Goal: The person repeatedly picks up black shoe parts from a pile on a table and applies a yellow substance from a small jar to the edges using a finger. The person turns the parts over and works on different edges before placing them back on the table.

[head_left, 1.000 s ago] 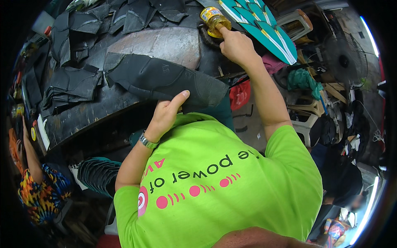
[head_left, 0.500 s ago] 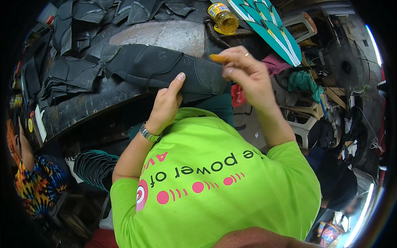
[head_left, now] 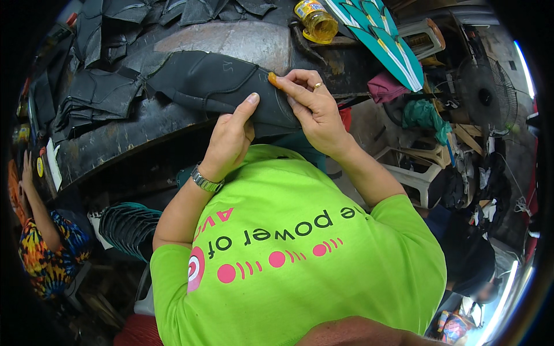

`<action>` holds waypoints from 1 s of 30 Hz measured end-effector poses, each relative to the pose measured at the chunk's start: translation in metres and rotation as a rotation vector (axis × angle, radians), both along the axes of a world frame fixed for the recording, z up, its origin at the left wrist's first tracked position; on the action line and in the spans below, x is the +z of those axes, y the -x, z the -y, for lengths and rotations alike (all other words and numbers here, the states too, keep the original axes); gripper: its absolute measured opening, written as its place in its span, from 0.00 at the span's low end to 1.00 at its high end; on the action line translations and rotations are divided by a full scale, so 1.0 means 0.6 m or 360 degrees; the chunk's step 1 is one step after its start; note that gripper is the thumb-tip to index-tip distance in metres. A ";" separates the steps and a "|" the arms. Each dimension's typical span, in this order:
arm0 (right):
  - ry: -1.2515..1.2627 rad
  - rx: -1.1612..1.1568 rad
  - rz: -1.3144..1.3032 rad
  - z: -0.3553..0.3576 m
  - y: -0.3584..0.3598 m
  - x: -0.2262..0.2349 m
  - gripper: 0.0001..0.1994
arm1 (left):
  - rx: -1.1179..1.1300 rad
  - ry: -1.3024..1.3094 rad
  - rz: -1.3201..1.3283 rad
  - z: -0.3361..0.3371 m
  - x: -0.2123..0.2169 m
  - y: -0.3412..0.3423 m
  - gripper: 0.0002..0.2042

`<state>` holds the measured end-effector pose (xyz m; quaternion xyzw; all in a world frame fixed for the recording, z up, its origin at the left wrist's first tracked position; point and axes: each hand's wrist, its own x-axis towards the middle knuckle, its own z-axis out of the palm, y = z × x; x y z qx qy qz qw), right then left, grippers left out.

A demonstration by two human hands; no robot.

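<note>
A long black rubbery fabric piece with stitched seams and faint chalk marks lies across the near edge of the worktable. My left hand grips its near edge, thumb on top and fingers hidden underneath. At the right end, my right hand is closed, with a small yellow-orange piece at its fingertips. This piece touches the fabric near a curved seam; it looks coated in paste, and its exact kind is unclear. Beyond my right hand, an open jar with amber paste inside stands tilted.
Stacked black fabric pieces lie on the dark worktable to the left. Green panels with white strips lie at the back right. A white stool and a fan stand to the right. At far left is another person's arm.
My right hand has moved left and brought the yellow-orange piece from above the fabric's right end down onto it. My left hand keeps its hold with little movement.
</note>
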<state>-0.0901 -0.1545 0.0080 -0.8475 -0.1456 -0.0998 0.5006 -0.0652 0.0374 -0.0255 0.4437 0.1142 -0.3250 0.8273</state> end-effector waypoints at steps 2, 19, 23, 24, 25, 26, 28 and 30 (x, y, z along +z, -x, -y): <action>0.0044 0.0029 0.0037 0.001 0.001 -0.003 0.21 | 0.0021 0.0116 0.0010 0.001 0.004 -0.001 0.17; -0.0019 0.0298 0.0291 0.032 0.010 -0.005 0.22 | -0.0031 0.0410 0.0044 -0.006 0.036 -0.013 0.16; 0.0170 0.0342 0.0474 0.046 0.012 0.000 0.23 | -0.0024 0.0408 0.0051 -0.009 0.036 -0.019 0.16; 0.0244 0.0353 0.0526 0.050 0.012 0.001 0.23 | -0.0007 0.0412 0.0029 -0.009 0.035 -0.019 0.16; 0.0287 0.0353 0.0610 0.052 0.011 0.001 0.24 | 0.0010 0.0415 0.0006 -0.010 0.035 -0.021 0.16; 0.0330 0.0353 0.0696 0.054 0.011 0.000 0.25 | 0.0026 0.0419 -0.0016 -0.010 0.035 -0.022 0.16; 0.0434 0.0310 0.0862 0.055 0.010 -0.004 0.26 | -0.0008 0.0466 -0.0022 -0.011 0.034 -0.028 0.16; 0.0551 0.0228 0.1025 0.054 0.009 -0.010 0.26 | -0.0023 0.0478 -0.0006 -0.011 0.033 -0.032 0.16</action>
